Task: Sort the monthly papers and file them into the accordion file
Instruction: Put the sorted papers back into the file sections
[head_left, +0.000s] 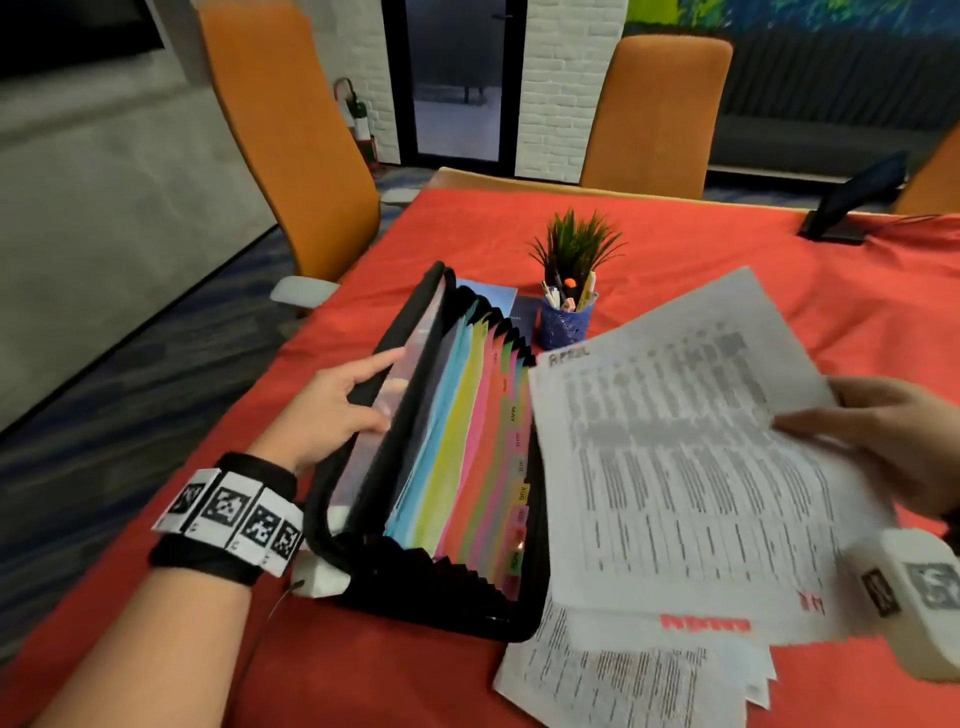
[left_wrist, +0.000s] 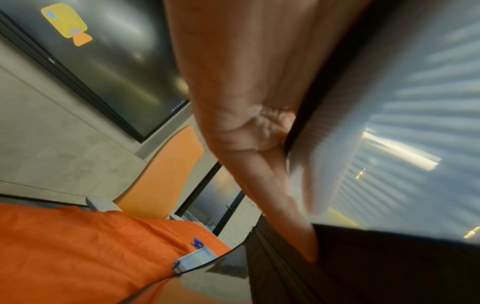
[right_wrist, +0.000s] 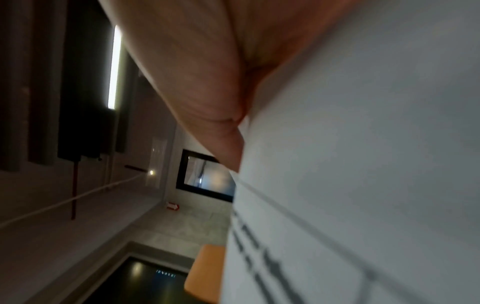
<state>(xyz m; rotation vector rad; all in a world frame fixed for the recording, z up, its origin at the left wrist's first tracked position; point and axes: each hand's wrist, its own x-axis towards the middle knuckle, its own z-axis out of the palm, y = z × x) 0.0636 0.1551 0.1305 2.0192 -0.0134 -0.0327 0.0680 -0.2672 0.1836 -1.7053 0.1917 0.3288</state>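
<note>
A black accordion file (head_left: 457, 457) lies open on the red tablecloth, its coloured dividers and month tabs fanned out. My left hand (head_left: 363, 395) grips its raised left cover, thumb inside and index finger along the outside. The left wrist view shows the same hand (left_wrist: 259, 144) pinching the cover's black edge (left_wrist: 293, 133). To the right of the file my right hand (head_left: 852, 415) pinches a printed sheet headed APRIL (head_left: 675, 467) and holds it tilted above the table. The sheet (right_wrist: 363, 164) fills the right wrist view under my thumb (right_wrist: 207, 82).
More printed papers (head_left: 623, 680) lie stacked at the front right, under the held sheet. Behind the file stand a blue pen cup (head_left: 566, 322), a small potted plant (head_left: 574, 249) and a blue booklet (head_left: 493, 296). Orange chairs (head_left: 291, 145) ring the table; a black stand (head_left: 852, 197) sits far right.
</note>
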